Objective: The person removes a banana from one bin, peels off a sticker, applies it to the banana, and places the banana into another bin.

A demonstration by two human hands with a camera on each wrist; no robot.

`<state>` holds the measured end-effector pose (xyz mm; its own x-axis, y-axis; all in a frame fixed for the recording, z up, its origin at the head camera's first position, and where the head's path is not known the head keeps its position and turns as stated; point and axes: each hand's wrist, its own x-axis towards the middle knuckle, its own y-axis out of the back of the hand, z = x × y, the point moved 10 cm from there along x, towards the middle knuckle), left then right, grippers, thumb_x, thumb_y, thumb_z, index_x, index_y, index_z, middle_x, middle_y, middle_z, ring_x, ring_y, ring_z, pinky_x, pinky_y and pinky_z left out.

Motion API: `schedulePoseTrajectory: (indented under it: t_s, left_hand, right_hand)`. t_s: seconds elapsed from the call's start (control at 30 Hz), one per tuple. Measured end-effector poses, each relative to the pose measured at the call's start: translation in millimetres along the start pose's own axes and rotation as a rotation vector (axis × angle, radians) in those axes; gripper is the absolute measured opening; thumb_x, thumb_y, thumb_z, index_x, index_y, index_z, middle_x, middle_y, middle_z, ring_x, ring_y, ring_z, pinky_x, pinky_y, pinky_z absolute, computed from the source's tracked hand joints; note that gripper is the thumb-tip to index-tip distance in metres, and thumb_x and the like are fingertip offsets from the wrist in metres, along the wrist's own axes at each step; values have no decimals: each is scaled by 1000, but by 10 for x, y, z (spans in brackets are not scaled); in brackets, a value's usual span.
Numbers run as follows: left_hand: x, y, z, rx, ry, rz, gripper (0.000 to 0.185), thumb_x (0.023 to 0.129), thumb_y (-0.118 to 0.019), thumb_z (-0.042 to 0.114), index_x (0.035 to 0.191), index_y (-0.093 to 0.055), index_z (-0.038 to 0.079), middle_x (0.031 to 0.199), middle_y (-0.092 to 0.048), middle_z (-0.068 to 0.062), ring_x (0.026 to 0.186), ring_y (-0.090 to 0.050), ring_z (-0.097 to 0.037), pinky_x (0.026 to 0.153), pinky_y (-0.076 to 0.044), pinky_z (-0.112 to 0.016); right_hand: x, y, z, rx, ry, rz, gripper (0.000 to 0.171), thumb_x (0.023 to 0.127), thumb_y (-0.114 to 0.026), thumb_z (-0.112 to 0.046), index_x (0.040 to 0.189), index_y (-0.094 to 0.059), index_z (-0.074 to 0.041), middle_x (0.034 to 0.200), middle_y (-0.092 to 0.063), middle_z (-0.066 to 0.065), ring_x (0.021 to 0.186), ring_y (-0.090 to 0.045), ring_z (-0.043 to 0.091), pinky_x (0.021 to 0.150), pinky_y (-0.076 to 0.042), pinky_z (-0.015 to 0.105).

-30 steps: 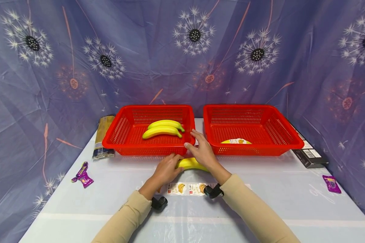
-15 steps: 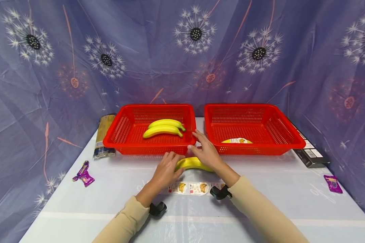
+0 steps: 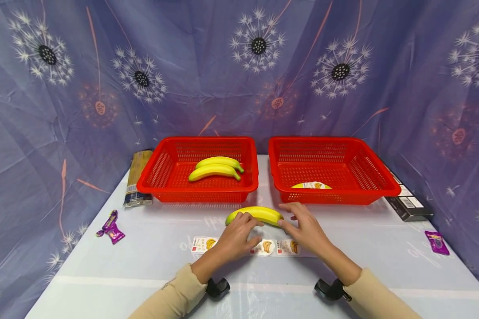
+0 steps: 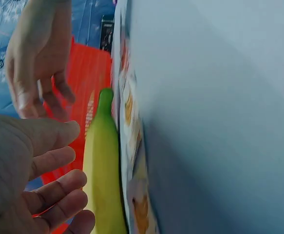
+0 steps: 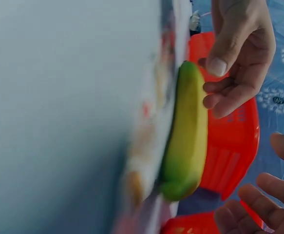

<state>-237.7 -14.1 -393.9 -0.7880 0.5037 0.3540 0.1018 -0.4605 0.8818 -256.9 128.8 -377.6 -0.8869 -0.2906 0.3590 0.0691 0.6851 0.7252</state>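
A yellow banana (image 3: pixel 259 213) with green ends lies on the white table in front of the two baskets. My left hand (image 3: pixel 238 235) is just on the near side of it, fingers relaxed and overlapping its edge in the head view. Beyond the banana's right end, my right hand (image 3: pixel 305 226) has thumb and fingers spread, holding nothing. In the left wrist view the left fingers hover beside the banana (image 4: pixel 103 170). A strip of banana-picture stickers (image 3: pixel 288 247) lies nearer me, partly hidden under the left hand.
The left red basket (image 3: pixel 199 196) holds two bananas (image 3: pixel 215 170). In the right red basket (image 3: pixel 335 197) lies a banana (image 3: pixel 312 185) bearing a white sticker. Noodle packet (image 3: pixel 139 177), black box (image 3: pixel 409 206) and purple candies (image 3: pixel 111 228) (image 3: pixel 437 242) sit around the sides.
Both hands have drawn back toward me, the right one also moving rightward off the banana and the left shifting slightly right. The whole banana now shows more, and so does the sticker strip's left end.
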Motion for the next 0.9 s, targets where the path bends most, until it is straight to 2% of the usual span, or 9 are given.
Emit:
schedulePoseTrajectory:
  t_s: [0.1,0.2,0.33,0.43,0.6,0.9]
  left_hand:
    - [4,-80,48,-28,4,-46,29,81,-71,24,108,-66,17,100,-57,2,93,-48,-15,82,-42,-27]
    - [9,-165,89,-60,7,-94,29,82,-70,24,109,-67,17,101,-58,2,95,-48,-14,82,-42,-26]
    - [7,-275,114,-77,13,-142,29,82,-71,25,109,-68,17,99,-58,2,94,-47,-11,80,-42,-22]
    - [2,-327,119,-81,21,-166,29,81,-72,25,109,-69,17,98,-57,2,91,-45,-9,76,-40,-19]
    - [-4,-378,108,-77,30,-186,25,81,-72,25,105,-70,19,94,-55,4,88,-43,-7,70,-35,-15]
    - [-18,-425,97,-69,36,-214,24,82,-71,25,104,-71,18,94,-54,4,87,-41,-7,69,-33,-14]
  right_hand:
    - [-170,29,129,-33,-14,0,41,80,-73,-21,119,-62,-11,108,-63,6,97,-59,24,78,-53,40]
    - [-315,57,236,-60,-27,5,36,77,-76,-19,111,-65,-11,101,-63,2,95,-56,17,77,-52,34]
    - [-433,68,337,-89,-43,-4,30,74,-78,-19,102,-69,-13,92,-62,-4,84,-49,11,69,-43,23]
    - [-468,32,411,-93,-77,-46,27,74,-79,-22,99,-70,-15,87,-59,-7,79,-45,9,65,-38,21]
    - [-479,-80,522,-96,-129,-130,24,75,-78,-24,97,-70,-20,85,-56,-10,80,-44,8,67,-38,21]
    - [-467,-156,461,-164,-67,-155,32,70,-81,-23,99,-70,-21,87,-52,-10,85,-40,7,70,-36,23]
